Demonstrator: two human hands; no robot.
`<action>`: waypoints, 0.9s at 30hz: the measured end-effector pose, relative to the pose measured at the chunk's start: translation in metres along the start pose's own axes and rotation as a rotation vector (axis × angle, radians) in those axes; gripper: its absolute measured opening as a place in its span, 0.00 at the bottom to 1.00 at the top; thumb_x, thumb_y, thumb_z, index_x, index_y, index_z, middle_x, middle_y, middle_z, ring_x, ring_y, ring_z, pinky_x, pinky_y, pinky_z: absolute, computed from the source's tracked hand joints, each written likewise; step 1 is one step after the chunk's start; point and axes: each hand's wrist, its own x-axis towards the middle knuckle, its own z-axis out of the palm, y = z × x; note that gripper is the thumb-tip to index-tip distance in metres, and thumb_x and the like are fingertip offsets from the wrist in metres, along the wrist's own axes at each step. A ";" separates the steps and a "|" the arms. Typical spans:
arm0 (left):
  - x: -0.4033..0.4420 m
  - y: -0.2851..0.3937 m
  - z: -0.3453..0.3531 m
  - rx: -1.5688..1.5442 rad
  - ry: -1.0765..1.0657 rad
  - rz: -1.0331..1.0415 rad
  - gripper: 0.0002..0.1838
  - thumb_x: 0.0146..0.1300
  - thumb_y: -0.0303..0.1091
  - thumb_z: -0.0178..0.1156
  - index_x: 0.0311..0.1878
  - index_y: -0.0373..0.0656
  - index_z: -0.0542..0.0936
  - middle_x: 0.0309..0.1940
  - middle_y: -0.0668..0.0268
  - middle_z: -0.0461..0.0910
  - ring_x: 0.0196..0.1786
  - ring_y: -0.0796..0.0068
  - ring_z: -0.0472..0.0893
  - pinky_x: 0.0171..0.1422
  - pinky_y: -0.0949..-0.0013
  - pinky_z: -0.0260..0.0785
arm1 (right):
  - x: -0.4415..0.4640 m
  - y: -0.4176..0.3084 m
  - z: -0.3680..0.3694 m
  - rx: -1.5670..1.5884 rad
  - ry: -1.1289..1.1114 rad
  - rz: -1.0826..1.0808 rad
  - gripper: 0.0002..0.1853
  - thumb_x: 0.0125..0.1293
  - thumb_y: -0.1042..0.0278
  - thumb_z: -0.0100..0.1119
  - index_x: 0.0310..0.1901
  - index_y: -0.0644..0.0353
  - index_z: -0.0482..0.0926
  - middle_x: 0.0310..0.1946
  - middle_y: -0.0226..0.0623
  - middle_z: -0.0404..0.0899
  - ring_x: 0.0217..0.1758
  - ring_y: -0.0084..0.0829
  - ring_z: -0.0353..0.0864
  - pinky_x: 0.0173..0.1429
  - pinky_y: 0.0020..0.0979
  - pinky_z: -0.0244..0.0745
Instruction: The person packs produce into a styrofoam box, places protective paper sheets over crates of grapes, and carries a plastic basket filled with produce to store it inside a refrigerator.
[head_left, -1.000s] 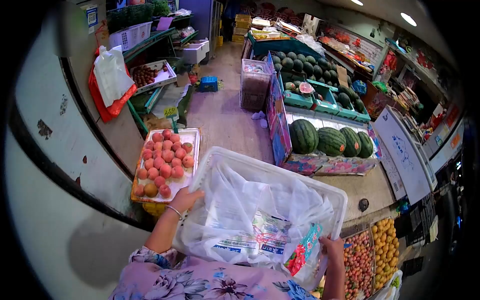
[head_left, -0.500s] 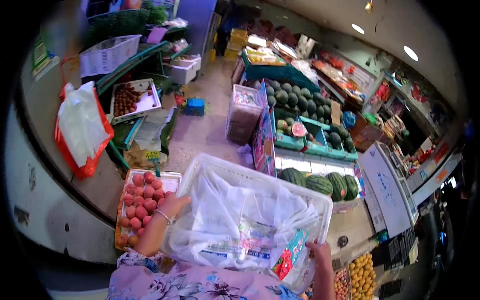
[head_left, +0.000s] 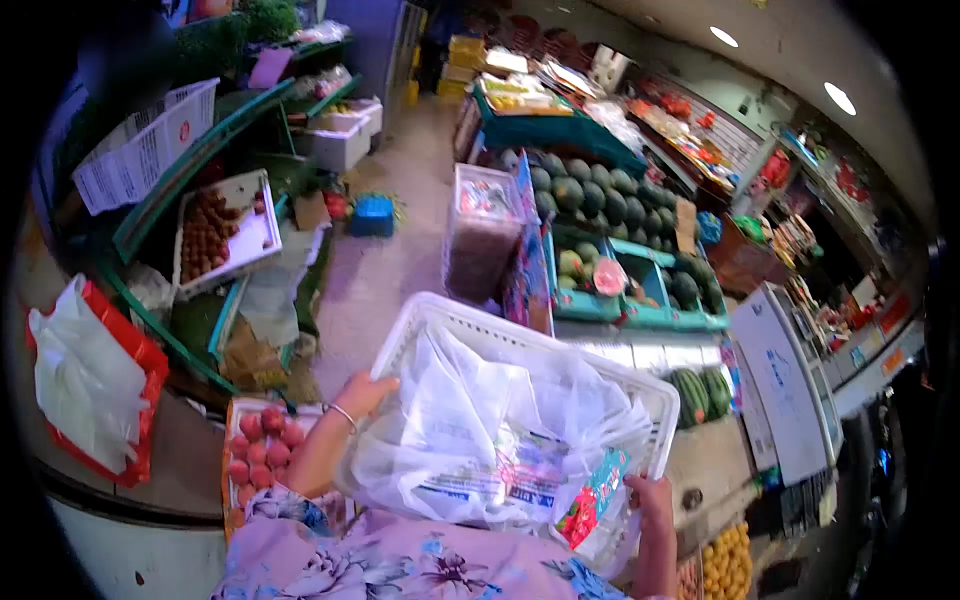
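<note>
A white plastic basket (head_left: 455, 312) is held in front of my body, tilted in view. My left hand (head_left: 364, 394), with a bracelet at the wrist, grips its left side. On the right side, my right hand (head_left: 650, 498) is closed round the rim. Inside the basket lie a translucent white plastic bag (head_left: 455, 400), printed packaging (head_left: 520, 465) and a teal and red packet (head_left: 592, 500). What the bag contains, if anything, I cannot make out. Below my left forearm sits a tray of peaches (head_left: 262, 445).
Left, a green-edged shelf (head_left: 185, 200) carries a tray of brown round fruit (head_left: 215, 235). Red and white bags (head_left: 95, 380) hang nearby. Ahead are a tall bin (head_left: 485, 235), a blue stool (head_left: 372, 215) and a watermelon stand (head_left: 600, 200). A white panel (head_left: 785, 380) stands right, with yellow fruit (head_left: 727, 560) below.
My view has shifted and moved forward along the aisle. The basket stays in both hands and sits slightly further right in view. The left shelf looks nearer, and the peaches are lower.
</note>
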 end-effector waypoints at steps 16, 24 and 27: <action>0.237 0.091 -0.130 -0.149 0.332 -0.001 0.14 0.48 0.42 0.59 0.22 0.40 0.72 0.10 0.72 0.64 0.11 0.80 0.63 0.14 0.73 0.56 | 0.290 -0.199 0.260 -0.075 -0.332 -0.110 0.09 0.42 0.74 0.60 0.24 0.58 0.68 0.12 0.24 0.64 0.11 0.18 0.61 0.16 0.20 0.54; 0.378 0.164 -0.213 -0.074 0.300 -0.035 0.14 0.47 0.43 0.58 0.23 0.40 0.73 0.11 0.72 0.64 0.12 0.80 0.64 0.15 0.75 0.56 | 0.360 -0.271 0.373 -0.018 -0.304 -0.083 0.08 0.43 0.74 0.59 0.25 0.59 0.70 0.13 0.24 0.65 0.12 0.18 0.62 0.17 0.21 0.55; 0.435 0.169 -0.226 -0.083 0.236 -0.039 0.14 0.47 0.42 0.58 0.24 0.40 0.73 0.12 0.72 0.64 0.12 0.81 0.64 0.15 0.75 0.56 | 0.388 -0.294 0.405 0.003 -0.306 -0.096 0.07 0.43 0.74 0.59 0.26 0.61 0.72 0.14 0.24 0.66 0.12 0.16 0.62 0.18 0.20 0.55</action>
